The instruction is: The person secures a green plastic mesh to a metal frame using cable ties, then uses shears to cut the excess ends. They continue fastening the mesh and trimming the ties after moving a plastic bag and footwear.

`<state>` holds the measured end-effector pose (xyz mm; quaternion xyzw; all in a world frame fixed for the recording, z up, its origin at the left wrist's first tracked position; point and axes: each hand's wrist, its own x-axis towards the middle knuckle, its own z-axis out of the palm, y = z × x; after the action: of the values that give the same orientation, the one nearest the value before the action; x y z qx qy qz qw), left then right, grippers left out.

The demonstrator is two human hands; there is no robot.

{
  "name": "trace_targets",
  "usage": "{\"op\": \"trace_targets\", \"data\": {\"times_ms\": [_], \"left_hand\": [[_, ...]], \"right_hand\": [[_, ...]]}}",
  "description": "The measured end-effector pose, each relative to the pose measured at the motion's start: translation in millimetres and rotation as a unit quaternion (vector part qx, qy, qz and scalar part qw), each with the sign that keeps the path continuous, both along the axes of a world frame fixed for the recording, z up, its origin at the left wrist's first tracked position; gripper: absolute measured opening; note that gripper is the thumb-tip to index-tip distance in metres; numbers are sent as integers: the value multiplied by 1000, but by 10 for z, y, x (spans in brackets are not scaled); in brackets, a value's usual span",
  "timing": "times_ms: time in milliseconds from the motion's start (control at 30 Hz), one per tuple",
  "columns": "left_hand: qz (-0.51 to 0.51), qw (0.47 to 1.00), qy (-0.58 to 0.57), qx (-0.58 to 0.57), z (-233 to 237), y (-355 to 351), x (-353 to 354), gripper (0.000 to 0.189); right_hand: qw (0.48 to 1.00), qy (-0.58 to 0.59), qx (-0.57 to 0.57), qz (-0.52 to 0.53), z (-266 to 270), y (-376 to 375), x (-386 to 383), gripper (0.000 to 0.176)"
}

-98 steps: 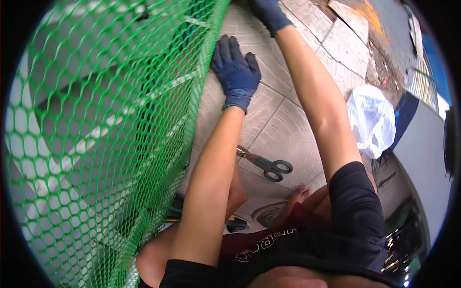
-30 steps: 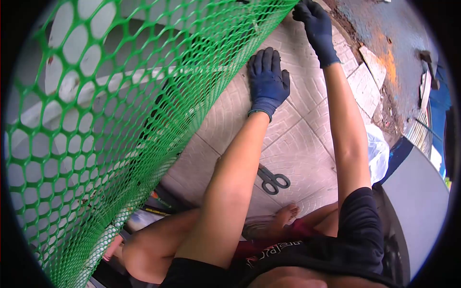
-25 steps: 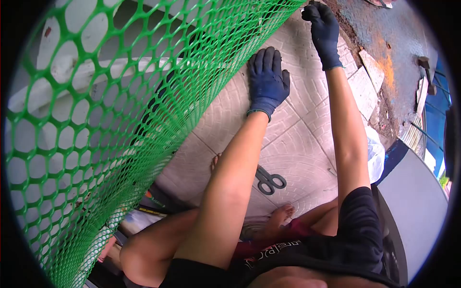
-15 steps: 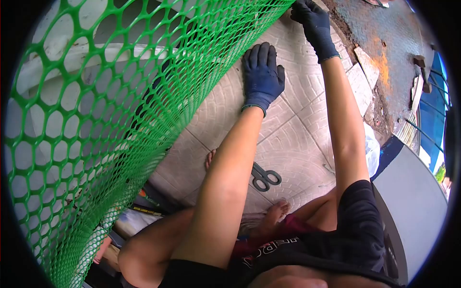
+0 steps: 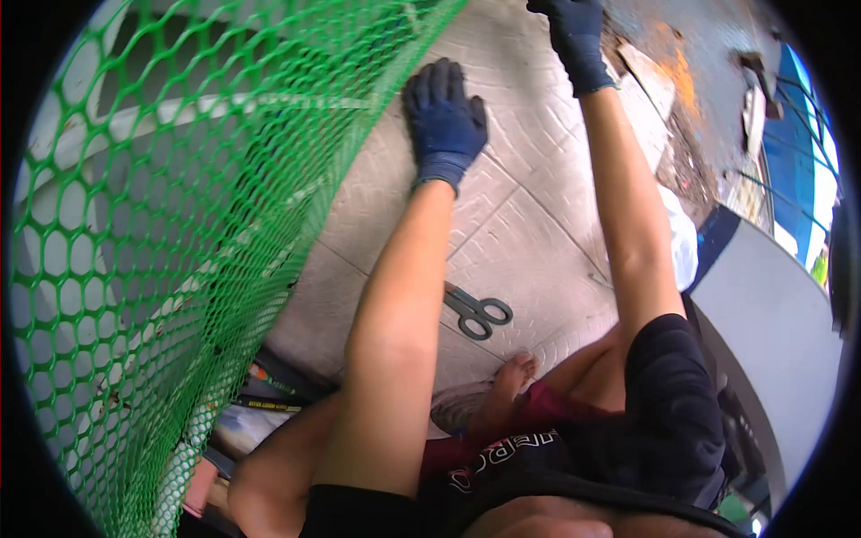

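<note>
My left hand [image 5: 446,123], in a dark blue glove, lies on the patterned tile floor [image 5: 529,224] with its fingers stretched out, close beside the edge of a green plastic mesh [image 5: 193,224]. Further right, at the top edge of the view, is my right hand [image 5: 576,40], also gloved. Its fingertips are partly cut off by the frame, so what they hold, if anything, is hidden. Scissors with dark handles [image 5: 480,312] lie on the floor right of my left forearm, their blades hidden behind it.
Broken tile pieces [image 5: 650,76] lie at the upper right, near a white plastic bag [image 5: 680,238]. A grey curved panel [image 5: 762,332] stands at the right. Tools and a black-yellow item [image 5: 266,403] sit by my knee at the lower left.
Both hands and the scissors appear further left in the view. The mesh edge has shifted left, and its folds hang differently. My left hand stays flat.
</note>
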<state>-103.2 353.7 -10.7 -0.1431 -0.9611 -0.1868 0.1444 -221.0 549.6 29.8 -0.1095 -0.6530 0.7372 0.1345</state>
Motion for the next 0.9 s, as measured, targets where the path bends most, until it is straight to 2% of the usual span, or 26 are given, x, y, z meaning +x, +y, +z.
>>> {"op": "trace_targets", "data": {"times_ms": [67,100,133,167,200,233,267,367,467,533,600,633,667,733,800,833,867,900], "left_hand": [[-4,1000,-1,-5,-52,-3,2,57],[-16,1000,12,1,-56,-9,-2,57],[-25,999,36,20,-55,-12,1,57],[-23,998,44,23,-64,1,-2,56],[-31,997,54,36,-41,2,-6,55],[-31,995,67,65,-35,2,9,55],[-31,992,80,91,-21,2,41,54],[-83,967,80,229,152,92,165,56],[-124,978,76,151,530,306,321,65],[-114,984,82,108,449,395,296,65],[-102,978,52,174,275,454,153,61],[-96,973,44,204,267,510,107,56],[-89,974,13,209,260,555,77,53],[-50,946,-130,292,90,599,-96,42],[-274,928,-91,237,-162,419,-380,53],[-182,879,-266,351,216,666,-232,55],[-80,788,-426,436,722,899,-151,58],[-125,802,-447,376,860,973,-238,65]], "right_hand": [[987,0,100,-127,232,57,295,15],[983,21,126,-131,125,134,467,14],[971,4,101,-216,203,19,690,15],[970,20,131,-204,130,38,930,10],[959,-57,121,-248,70,9,1102,27],[955,-14,91,-283,79,-118,1284,19],[949,-54,97,-294,91,-219,1489,19],[968,-69,3,-240,123,-402,1983,13],[972,-56,-57,-221,-7,-479,2191,13],[972,-42,-107,-207,-7,-507,2276,14],[963,-24,-192,-188,63,-492,2308,14],[964,-11,-184,-189,52,-477,2311,16],[964,10,-172,-203,27,-453,2304,17],[950,56,-208,-226,59,-362,2288,17],[949,53,-206,-233,178,-243,2307,18],[942,74,-219,-244,219,-209,2297,17],[934,101,-234,-252,278,-176,2278,16],[917,111,-283,-260,385,-132,2290,15]]}}
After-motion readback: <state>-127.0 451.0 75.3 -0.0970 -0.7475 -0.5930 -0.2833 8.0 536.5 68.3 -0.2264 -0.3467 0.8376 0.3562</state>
